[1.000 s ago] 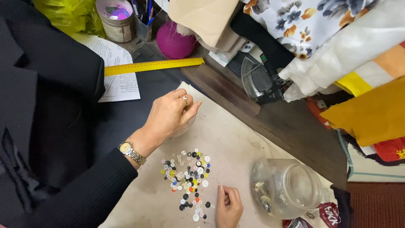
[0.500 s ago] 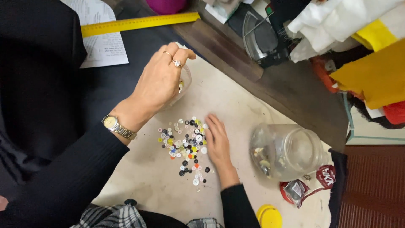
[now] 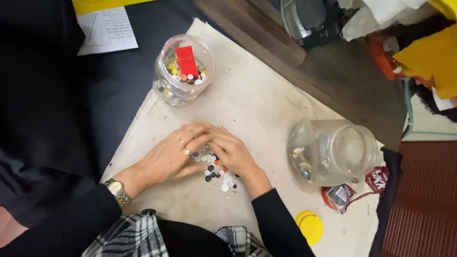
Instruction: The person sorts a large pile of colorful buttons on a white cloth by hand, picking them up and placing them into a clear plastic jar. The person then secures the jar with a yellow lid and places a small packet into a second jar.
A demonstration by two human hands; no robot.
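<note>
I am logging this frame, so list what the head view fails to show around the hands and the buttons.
- Buttons: most of the pile is covered by the left hand and right hand; whether either grips one cannot be told.
- Upright jar: a red card hides part of its contents.
- Tipped jar: the bits inside are too small to identify.
- Yellow ruler: cut off by the top edge.

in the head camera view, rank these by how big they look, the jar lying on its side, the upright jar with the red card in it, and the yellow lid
1. Jar lying on its side: looks largest.
2. Upright jar with the red card: somewhat smaller, though it is seen from above, so the gap is unsure.
3. Yellow lid: clearly smallest.
</note>
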